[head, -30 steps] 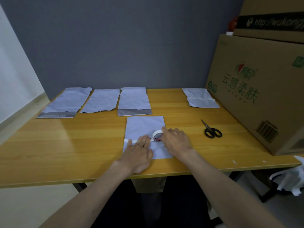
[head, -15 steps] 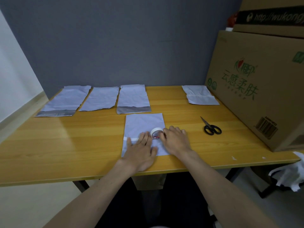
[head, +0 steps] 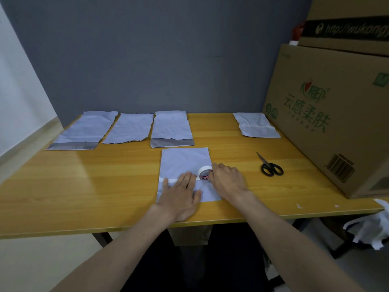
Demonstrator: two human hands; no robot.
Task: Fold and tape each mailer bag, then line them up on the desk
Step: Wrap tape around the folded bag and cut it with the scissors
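step: we're taping the mailer bag (head: pixel 185 161) at the desk's (head: pixel 84 186) front middle
grip: left hand (head: pixel 181 192) flat on it, right hand (head: pixel 228 180) clutching the tape roll (head: pixel 204 172)
next: probably scissors (head: pixel 270 166)

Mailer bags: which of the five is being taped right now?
The pale grey mailer bag nearest the desk's front edge, alone under both hands; the left hand presses it flat, the right hand holds the white tape roll.
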